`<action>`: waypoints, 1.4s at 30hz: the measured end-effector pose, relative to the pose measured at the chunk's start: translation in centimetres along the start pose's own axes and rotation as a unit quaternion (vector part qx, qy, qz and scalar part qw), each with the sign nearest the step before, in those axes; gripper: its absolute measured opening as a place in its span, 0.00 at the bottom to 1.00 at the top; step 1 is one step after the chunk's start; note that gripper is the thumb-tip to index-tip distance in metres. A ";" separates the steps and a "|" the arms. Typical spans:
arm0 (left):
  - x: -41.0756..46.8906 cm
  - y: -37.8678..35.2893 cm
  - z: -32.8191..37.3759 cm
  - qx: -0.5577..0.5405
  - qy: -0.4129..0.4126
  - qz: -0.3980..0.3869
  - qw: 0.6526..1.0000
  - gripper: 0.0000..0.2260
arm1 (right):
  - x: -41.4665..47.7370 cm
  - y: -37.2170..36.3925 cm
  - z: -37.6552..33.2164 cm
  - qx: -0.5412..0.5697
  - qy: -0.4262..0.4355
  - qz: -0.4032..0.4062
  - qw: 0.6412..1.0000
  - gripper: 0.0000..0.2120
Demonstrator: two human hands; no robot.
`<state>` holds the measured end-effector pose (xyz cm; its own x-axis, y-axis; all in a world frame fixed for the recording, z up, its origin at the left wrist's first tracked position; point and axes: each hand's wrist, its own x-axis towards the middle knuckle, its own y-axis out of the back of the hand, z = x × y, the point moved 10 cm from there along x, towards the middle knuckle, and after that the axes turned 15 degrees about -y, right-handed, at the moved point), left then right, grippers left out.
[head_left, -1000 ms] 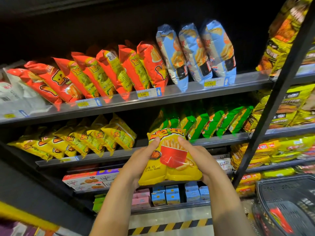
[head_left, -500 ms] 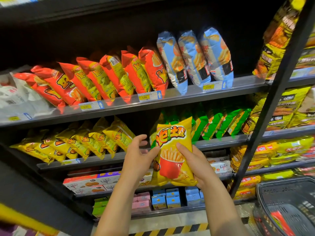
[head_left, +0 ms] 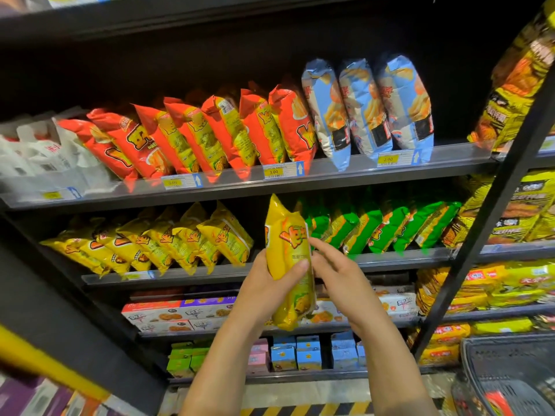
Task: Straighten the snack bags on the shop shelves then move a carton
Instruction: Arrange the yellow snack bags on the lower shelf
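While the straightening step is in hand, the left hand (head_left: 264,283) carries a yellow foil snack bag (head_left: 288,250) upright and edge-on, its grip wrapped round the bag's lower half with the thumb across the front. The right hand (head_left: 339,274) has a wide, loose grip, its fingertips (head_left: 313,242) touching the bag's right edge. The bag hangs before the gap on the middle shelf (head_left: 396,259), between the leaning row of yellow bags (head_left: 168,244) and the row of green bags (head_left: 390,226). The next move probably calls for lifting it over the front rail and under the upper shelf's lip (head_left: 450,159). Side room looks narrow.
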<state>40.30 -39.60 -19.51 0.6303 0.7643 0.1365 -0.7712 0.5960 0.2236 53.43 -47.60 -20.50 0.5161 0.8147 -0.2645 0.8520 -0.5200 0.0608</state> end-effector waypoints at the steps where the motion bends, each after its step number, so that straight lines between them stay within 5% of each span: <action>1: 0.0 0.4 -0.5 -0.001 0.010 0.013 1.000 0.29 | 0.0 0.0 0.0 -0.005 0.001 -0.005 1.000 0.18; 9: -0.3 1.5 -4.0 -0.176 0.104 0.064 0.977 0.20 | 0.1 2.0 0.5 0.038 0.000 0.030 0.999 0.21; 13: -0.6 0.6 -3.7 -0.260 0.111 0.046 0.958 0.17 | 0.6 0.8 1.9 0.108 -0.071 -0.064 0.990 0.34; 16: -0.8 0.0 -3.6 -0.280 0.123 0.029 0.952 0.17 | 0.2 -0.4 1.9 0.135 -0.087 -0.139 0.977 0.25; 25: 0.2 0.3 -3.5 -0.249 0.066 -0.021 0.966 0.26 | 0.8 0.8 1.4 0.122 -0.040 -0.095 0.987 0.22; 35: 2.0 2.0 -5.7 -0.190 0.056 -0.009 0.980 0.24 | 3.5 -1.2 3.0 0.069 -0.053 -0.130 0.988 0.21; 42: 6.1 5.9 -9.5 -0.084 0.049 0.009 0.995 0.27 | 8.8 -2.4 3.0 -0.056 -0.049 -0.095 0.993 0.30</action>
<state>38.74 -29.10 -26.49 0.6114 0.7902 0.0428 -0.7911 0.6091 0.0566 55.66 -39.94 -25.88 0.3395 0.8635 -0.3729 0.9402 -0.3234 0.1071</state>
